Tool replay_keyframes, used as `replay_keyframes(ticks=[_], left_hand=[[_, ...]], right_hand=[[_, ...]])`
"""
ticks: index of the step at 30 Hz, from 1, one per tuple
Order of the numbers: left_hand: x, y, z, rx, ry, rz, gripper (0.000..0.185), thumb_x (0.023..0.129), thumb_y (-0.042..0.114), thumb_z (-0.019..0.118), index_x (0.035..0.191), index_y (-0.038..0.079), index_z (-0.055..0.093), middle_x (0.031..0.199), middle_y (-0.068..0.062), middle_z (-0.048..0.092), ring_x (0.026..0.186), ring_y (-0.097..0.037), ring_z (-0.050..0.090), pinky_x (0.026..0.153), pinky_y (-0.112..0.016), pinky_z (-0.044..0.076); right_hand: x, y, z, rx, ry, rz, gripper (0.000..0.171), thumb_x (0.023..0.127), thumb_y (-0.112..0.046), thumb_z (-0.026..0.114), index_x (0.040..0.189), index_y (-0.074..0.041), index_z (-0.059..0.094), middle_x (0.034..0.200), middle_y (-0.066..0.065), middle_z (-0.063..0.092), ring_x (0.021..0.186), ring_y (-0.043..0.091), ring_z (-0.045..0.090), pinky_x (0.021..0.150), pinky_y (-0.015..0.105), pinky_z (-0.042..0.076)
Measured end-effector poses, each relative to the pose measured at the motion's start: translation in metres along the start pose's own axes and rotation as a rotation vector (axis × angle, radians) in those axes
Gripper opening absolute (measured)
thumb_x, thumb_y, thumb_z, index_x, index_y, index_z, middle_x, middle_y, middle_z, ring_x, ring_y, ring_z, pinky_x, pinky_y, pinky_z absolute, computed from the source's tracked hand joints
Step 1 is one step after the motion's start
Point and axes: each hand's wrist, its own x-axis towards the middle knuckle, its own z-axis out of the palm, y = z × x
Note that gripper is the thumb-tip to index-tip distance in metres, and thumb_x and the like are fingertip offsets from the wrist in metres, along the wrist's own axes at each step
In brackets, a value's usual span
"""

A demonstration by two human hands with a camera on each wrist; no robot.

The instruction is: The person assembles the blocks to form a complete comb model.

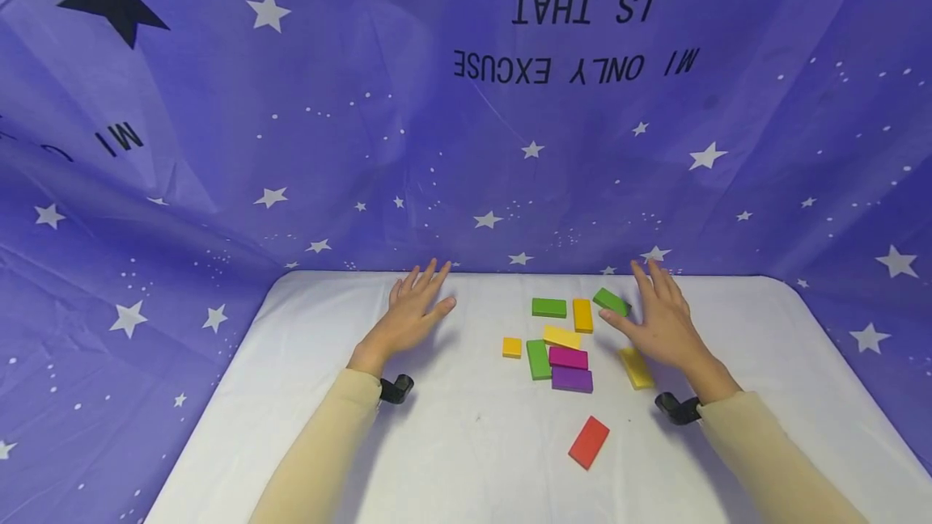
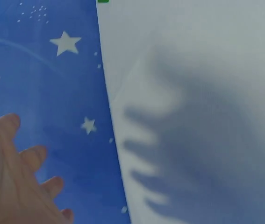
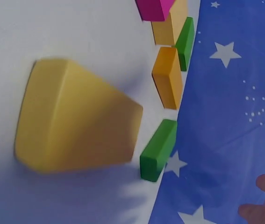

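Observation:
My left hand [image 1: 413, 310] hovers flat over the white table [image 1: 466, 459] with fingers straight, holding nothing; its fingers [image 2: 27, 156] show at the edge of the left wrist view. My right hand [image 1: 658, 314] is spread open above the table, between a green block [image 1: 610, 301] and a yellow block [image 1: 637, 367], gripping neither. In the right wrist view the yellow block [image 3: 76, 116] fills the near side, with the green block [image 3: 158, 150] and an orange block [image 3: 168, 77] beyond. Only fingertips [image 3: 263, 196] of that hand show there.
Left of my right hand lie several flat blocks: green [image 1: 549, 307], orange [image 1: 582, 315], yellow [image 1: 561, 337], small orange [image 1: 512, 347], green [image 1: 538, 359], magenta [image 1: 568, 357], purple [image 1: 572, 379]. A red block [image 1: 588, 442] lies nearer me. Star-printed purple cloth [image 1: 466, 144] walls the table.

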Motion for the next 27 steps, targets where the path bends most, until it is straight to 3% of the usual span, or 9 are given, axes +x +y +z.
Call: replay_keyframes(ticks=[11, 16, 20, 27], left_hand=[[0.024, 0.020, 0.033, -0.106, -0.041, 0.043, 0.062, 0.096, 0.056, 0.029, 0.149, 0.030, 0.011, 0.154, -0.005, 0.017, 0.139, -0.035, 0.011, 0.109, -0.052, 0.003], [0.033, 0.030, 0.045, -0.130, -0.075, 0.084, 0.067, 0.094, 0.057, 0.035, 0.150, 0.026, 0.015, 0.153, -0.002, 0.022, 0.137, -0.037, 0.018, 0.108, -0.055, 0.009], [0.039, 0.038, 0.055, -0.108, -0.115, 0.111, 0.063, 0.096, 0.050, 0.038, 0.149, 0.022, 0.020, 0.152, -0.002, 0.025, 0.136, -0.037, 0.021, 0.107, -0.055, 0.012], [0.053, 0.057, 0.068, -0.032, -0.155, 0.148, 0.054, 0.098, 0.035, 0.042, 0.148, 0.029, 0.023, 0.150, 0.001, 0.029, 0.136, -0.032, 0.025, 0.107, -0.052, 0.016]], right_hand=[[0.012, -0.009, 0.017, 0.068, -0.068, -0.022, 0.094, 0.082, -0.057, 0.059, 0.150, -0.015, 0.010, 0.153, 0.019, 0.008, 0.135, 0.048, 0.008, 0.097, 0.071, 0.009], [0.016, -0.012, 0.024, 0.076, -0.104, -0.024, 0.093, 0.082, -0.058, 0.059, 0.150, -0.015, 0.012, 0.152, 0.019, 0.014, 0.134, 0.047, 0.012, 0.100, 0.067, 0.011], [0.019, -0.013, 0.030, 0.069, -0.128, -0.015, 0.093, 0.081, -0.058, 0.060, 0.149, -0.012, 0.017, 0.150, 0.019, 0.022, 0.132, 0.045, 0.018, 0.101, 0.065, 0.013], [0.022, -0.014, 0.041, 0.031, -0.150, -0.011, 0.088, 0.079, -0.055, 0.064, 0.145, -0.009, 0.028, 0.143, 0.017, 0.036, 0.127, 0.042, 0.025, 0.101, 0.061, 0.019]])
